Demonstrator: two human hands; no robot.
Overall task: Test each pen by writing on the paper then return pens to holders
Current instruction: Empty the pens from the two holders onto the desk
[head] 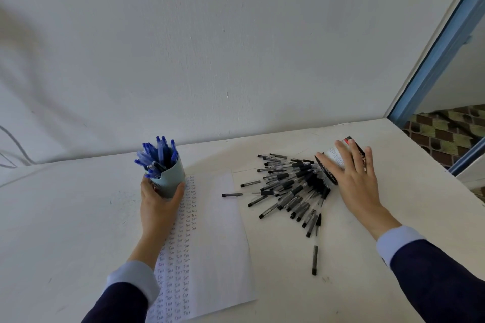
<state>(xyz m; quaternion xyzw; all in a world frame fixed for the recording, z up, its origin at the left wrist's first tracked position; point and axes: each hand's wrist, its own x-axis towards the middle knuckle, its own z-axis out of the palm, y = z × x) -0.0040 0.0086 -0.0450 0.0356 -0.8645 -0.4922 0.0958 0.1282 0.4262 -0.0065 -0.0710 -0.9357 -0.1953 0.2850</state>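
Left hand [157, 202] round cup [170, 181] beside "Test"-filled paper [217, 231]

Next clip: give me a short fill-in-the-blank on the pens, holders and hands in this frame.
1. The pens in the pale cup gripped by the left hand are ____.
2. The spilled pens on the table are ____.
3. The right hand rests on a holder lying on its ____.
4. The paper bears columns of the word ____.
Missing words: blue; black; side; Test.
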